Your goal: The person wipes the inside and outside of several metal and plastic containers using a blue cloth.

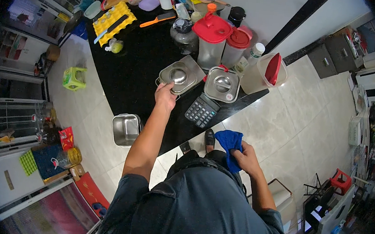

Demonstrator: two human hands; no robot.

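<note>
My left hand [165,97] is at the near edge of a square stainless-steel lid [185,79] with a round knob, on the black countertop; whether it grips the lid or only touches it, I cannot tell. In my right hand [247,157] is a blue cloth [229,142], held off the counter's edge. A second steel container with a handled lid [222,84] stands right of the first. Just below it lies a desk calculator [202,110]. An open steel container [125,130] sits at the counter's left edge, beside my left forearm.
Red-lidded plastic pitchers [211,50], a dark glass jar [183,35] and a clear plastic container [262,73] stand behind. Farther left are an orange-handled brush [158,19] and a yellow egg tray [113,23]. A green stool [74,78] is on the floor.
</note>
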